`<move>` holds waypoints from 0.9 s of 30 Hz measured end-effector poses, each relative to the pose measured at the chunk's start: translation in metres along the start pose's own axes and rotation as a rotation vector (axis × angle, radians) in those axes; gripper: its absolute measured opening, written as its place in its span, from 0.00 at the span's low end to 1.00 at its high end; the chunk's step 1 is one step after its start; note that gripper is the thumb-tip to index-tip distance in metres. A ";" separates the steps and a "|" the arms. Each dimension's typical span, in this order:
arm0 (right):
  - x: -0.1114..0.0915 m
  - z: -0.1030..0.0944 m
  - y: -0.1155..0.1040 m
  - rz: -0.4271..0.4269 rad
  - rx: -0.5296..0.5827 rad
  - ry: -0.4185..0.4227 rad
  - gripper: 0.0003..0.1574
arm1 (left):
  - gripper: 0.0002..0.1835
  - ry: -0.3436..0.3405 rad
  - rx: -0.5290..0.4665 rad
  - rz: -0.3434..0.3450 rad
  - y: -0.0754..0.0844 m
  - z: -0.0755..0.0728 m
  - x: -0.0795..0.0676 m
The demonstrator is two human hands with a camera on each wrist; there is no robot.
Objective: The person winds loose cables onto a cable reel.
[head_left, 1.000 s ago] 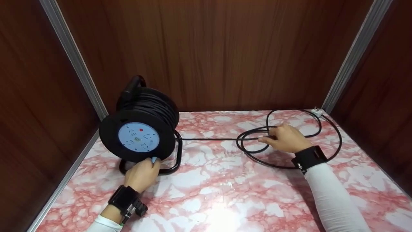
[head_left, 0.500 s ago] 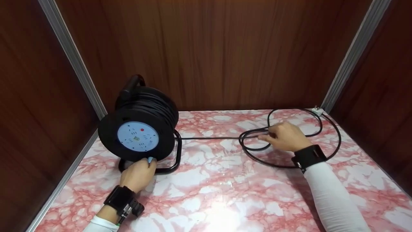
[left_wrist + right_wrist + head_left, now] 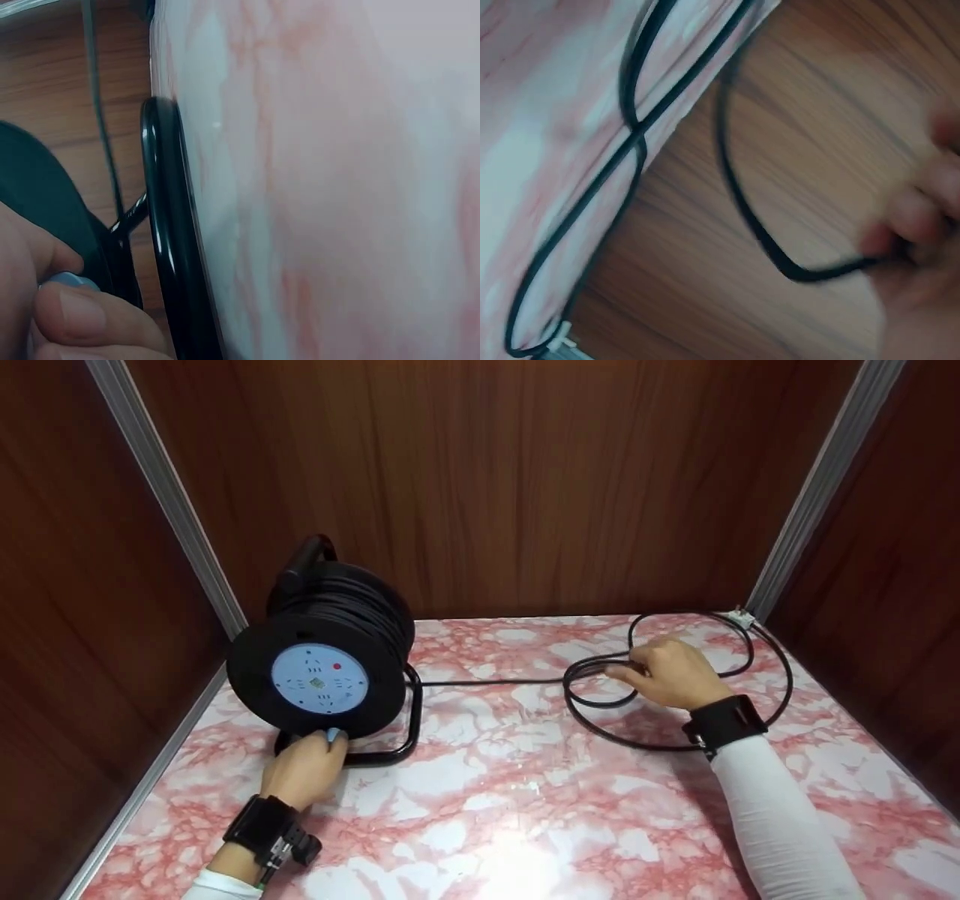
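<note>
Dark wood-grain panels box it in: back (image 3: 465, 487), left (image 3: 90, 607), right (image 3: 877, 600). Table (image 3: 480, 802) next, red-and-white marbled, with a bright glare patch at the near edge. Grey metal strips run along the panel corners, left strip (image 3: 161, 487) and right strip (image 3: 817, 487).

Cable reel (image 3: 367, 615) stands on the left part of the table, near the left panel, black cable wound on its drum. Cable (image 3: 491, 682) leaves it, runs nearly straight to the right, then lies in overlapping loops; the right hand and wrist cover part of them.

White sleeve (image 3: 780, 817) on the right arm, crossing the table's right side. Black tube stand (image 3: 412, 720) under the reel, its front bar partly hidden by the left hand. Right hand (image 3: 679, 675) pinches the cable at the loops; fingertips blurred in the wrist view. Left hand (image 3: 306, 769) grips the blue knob, low on the reel's front flange. Black wrist units: left unit (image 3: 262, 829), right unit (image 3: 724, 724).

Pale blue socket face (image 3: 320, 679) centred on the flange. White plug (image 3: 741, 619) in the far right corner, cable beside it. Blue knob (image 3: 332, 734), mostly covered by fingers. Red button (image 3: 337, 666) on the socket face.
</note>
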State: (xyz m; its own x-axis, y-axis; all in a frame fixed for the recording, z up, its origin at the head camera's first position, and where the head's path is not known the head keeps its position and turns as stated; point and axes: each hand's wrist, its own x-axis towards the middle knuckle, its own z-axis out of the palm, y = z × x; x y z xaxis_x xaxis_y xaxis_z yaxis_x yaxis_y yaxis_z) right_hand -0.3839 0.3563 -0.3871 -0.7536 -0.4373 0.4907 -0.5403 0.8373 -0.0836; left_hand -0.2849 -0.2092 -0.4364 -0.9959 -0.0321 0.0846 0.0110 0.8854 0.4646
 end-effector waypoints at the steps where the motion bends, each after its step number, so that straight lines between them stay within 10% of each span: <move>1: -0.002 0.000 0.001 0.049 0.023 -0.072 0.34 | 0.29 0.004 -0.001 -0.005 -0.002 -0.001 0.000; 5: -0.003 0.002 0.005 0.076 0.043 -0.127 0.30 | 0.29 0.016 -0.011 -0.026 -0.010 -0.004 -0.003; 12: 0.009 0.001 0.006 -0.239 -0.185 0.400 0.31 | 0.28 0.025 -0.035 -0.021 -0.010 -0.005 -0.003; 21: -0.005 0.005 0.013 0.063 -0.060 -0.078 0.30 | 0.28 0.008 -0.021 -0.042 -0.011 -0.005 0.000; 27: 0.000 0.001 0.014 -0.112 -0.235 0.395 0.27 | 0.29 0.000 -0.018 -0.023 -0.007 -0.005 0.000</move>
State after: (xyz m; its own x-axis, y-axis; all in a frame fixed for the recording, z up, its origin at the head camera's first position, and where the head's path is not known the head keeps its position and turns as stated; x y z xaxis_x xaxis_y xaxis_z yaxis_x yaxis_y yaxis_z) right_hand -0.3924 0.3676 -0.3894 -0.4712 -0.4087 0.7816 -0.4765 0.8637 0.1644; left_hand -0.2844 -0.2181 -0.4357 -0.9959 -0.0522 0.0743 -0.0100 0.8759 0.4823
